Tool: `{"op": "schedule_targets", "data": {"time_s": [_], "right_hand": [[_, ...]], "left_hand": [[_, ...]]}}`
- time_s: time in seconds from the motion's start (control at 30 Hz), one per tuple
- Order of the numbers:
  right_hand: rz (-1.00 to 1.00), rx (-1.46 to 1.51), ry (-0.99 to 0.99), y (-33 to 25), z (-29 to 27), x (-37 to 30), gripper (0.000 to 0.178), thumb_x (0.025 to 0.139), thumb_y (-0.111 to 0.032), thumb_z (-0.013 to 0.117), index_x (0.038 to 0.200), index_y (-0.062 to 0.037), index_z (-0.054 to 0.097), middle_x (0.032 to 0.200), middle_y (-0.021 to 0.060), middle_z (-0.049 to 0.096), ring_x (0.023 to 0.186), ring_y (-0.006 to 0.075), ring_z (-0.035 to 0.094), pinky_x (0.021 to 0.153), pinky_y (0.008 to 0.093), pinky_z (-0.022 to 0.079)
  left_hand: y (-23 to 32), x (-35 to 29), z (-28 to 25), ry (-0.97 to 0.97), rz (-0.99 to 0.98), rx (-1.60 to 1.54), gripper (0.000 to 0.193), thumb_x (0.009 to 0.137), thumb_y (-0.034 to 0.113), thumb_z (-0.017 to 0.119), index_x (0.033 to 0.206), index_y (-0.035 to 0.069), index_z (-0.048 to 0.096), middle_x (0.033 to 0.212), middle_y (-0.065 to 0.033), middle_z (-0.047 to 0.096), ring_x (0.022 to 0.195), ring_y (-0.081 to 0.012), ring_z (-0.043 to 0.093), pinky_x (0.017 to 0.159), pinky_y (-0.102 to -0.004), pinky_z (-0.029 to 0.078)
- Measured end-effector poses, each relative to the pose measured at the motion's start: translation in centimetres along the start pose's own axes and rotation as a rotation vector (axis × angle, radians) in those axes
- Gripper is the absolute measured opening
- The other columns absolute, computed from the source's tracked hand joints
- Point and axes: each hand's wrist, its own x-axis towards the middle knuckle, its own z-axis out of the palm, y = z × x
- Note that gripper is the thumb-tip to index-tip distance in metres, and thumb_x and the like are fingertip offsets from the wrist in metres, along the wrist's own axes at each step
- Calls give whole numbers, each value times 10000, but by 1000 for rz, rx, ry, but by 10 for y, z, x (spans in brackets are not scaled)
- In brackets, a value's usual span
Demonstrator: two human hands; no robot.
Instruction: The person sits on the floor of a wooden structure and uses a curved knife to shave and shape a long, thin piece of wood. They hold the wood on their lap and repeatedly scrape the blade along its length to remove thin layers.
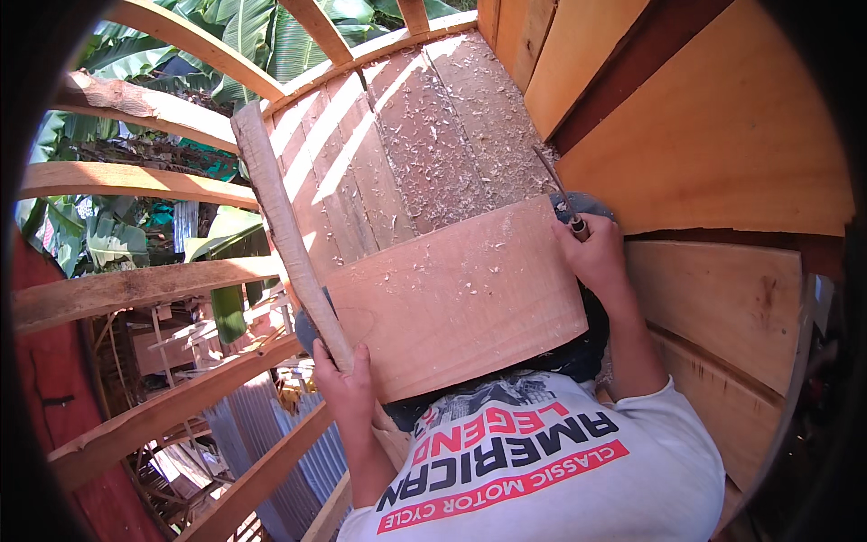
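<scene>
A wide, pale wooden board [470,289] lies across my lap, dotted with shavings. My left hand [348,384] is closed round the near end of a long wooden stick [284,212]. The stick slants away past the board's left edge, toward the slatted wall. By the board's right edge, my right hand [594,253] is closed on the handle of a knife [553,172] with a thin, curved blade. Its blade points up and away from me, apart from the stick.
Curled shavings cover the plank floor [361,194] ahead. Spaced wooden slats [144,181] run along the left, with banana leaves [244,45] and corrugated sheets [262,434] beyond. Large wooden panels [704,126] close in the right side.
</scene>
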Motion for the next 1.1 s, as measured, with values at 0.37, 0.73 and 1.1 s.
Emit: {"op": "schedule_targets", "data": {"time_s": [0.37,0.73,1.1], "right_hand": [[-5,17,2,0,2,-9,344,836,-257,680,668,20,565,509,133,498,453,293,454,519,394,403],[-376,27,64,-25,-2,-17,326,821,-233,701,654,-10,532,519,150,498,484,344,534,471,390,400],[-648,-58,194,-76,10,-16,230,788,-135,661,604,-60,545,554,136,527,512,326,568,466,396,417]], "left_hand": [[7,-7,-1,-64,-80,139,380,843,88,634,1178,-57,524,998,-116,633,895,-160,597,809,-290,473],[23,5,-5,-6,278,213,323,756,131,722,955,-34,529,794,-181,634,733,-268,652,660,-351,492],[86,-28,6,-326,184,61,332,744,125,752,893,-18,492,694,-200,620,634,-241,673,560,-323,495]]}}
